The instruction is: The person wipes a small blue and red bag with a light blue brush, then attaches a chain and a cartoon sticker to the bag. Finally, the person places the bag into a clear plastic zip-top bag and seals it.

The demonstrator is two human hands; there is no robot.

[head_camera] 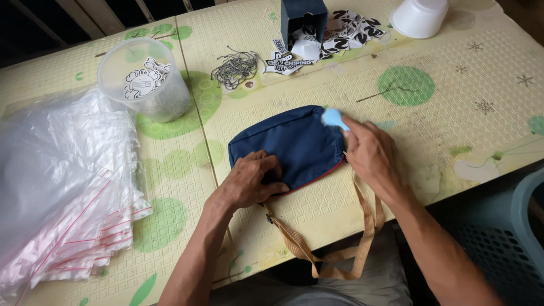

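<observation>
A navy blue pouch bag [294, 141] with a red edge and a tan strap [334, 255] lies flat on the table. My left hand [252, 180] presses down on its near left corner, fingers curled. My right hand [371, 156] rests at the bag's right end and grips a small light blue tool [334, 118] whose tip touches the bag's upper right corner. The strap loops off the near table edge toward my lap.
A stack of clear zip bags [62, 181] lies at left. Behind stand a clear plastic tub [144, 79], a heap of metal hooks [235, 69], black-and-white printed tags [334, 37], a dark blue box [303, 17] and a white cup [419, 17]. A grey basket [504, 238] sits at right.
</observation>
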